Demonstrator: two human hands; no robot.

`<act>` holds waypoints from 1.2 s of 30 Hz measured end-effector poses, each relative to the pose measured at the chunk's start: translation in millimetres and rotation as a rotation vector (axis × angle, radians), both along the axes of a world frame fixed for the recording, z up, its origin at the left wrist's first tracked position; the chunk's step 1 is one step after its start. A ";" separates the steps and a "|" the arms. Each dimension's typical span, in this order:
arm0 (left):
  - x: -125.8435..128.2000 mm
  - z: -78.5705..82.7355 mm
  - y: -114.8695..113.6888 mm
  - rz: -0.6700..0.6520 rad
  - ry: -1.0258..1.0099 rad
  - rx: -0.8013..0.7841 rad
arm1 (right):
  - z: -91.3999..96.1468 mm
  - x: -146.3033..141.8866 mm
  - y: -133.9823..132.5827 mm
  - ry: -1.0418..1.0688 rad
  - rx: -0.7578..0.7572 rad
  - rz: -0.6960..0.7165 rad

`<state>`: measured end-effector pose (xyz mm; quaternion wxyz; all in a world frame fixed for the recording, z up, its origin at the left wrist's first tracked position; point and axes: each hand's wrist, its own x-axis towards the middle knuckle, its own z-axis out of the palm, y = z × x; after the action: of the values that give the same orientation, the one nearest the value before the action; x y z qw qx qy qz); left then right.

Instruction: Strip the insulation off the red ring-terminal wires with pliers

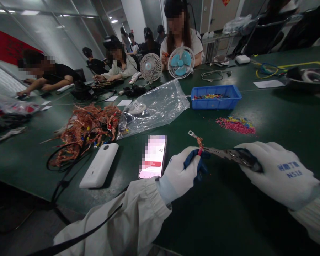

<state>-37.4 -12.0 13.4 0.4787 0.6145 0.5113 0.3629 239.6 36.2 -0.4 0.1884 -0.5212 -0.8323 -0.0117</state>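
My left hand, in a white glove with dark blue fingertips, pinches a short braided copper wire. A silver ring terminal shows at the wire's upper end, and a red sleeve sits by my fingertips. In my right hand, gloved the same way, are wire strippers. Their metal jaws point left and reach the wire beside the red sleeve; whether they bite on it I cannot tell. The fingers of my right hand are mostly hidden behind the tool.
A pile of copper braids lies at left, near a white power bank and a lit phone. Beyond are a clear plastic bag, a blue bin and loose coloured sleeves. Several people sit across the table, near two small fans.
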 end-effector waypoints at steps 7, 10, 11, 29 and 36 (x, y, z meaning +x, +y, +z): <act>-0.4 0.5 -0.6 -0.028 -0.011 0.017 | 4.5 -2.6 -4.3 0.005 -0.057 -0.064; -0.9 0.4 -0.6 -0.024 -0.009 0.011 | 5.4 -3.5 -6.1 -0.007 -0.050 -0.069; -0.8 0.8 -0.6 -0.024 -0.009 0.007 | 5.3 -3.9 -6.5 -0.010 -0.048 -0.071; -0.6 0.3 -0.2 -0.059 -0.062 -0.015 | -0.7 -2.2 -3.2 0.007 0.002 -0.061; -0.3 3.1 -1.3 -0.039 -0.045 -0.021 | -5.3 0.1 -1.5 0.008 0.042 -0.046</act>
<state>-37.7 -13.3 16.6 0.5033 0.6110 0.4922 0.3620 239.7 34.7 -5.6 0.2021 -0.5362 -0.8189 -0.0313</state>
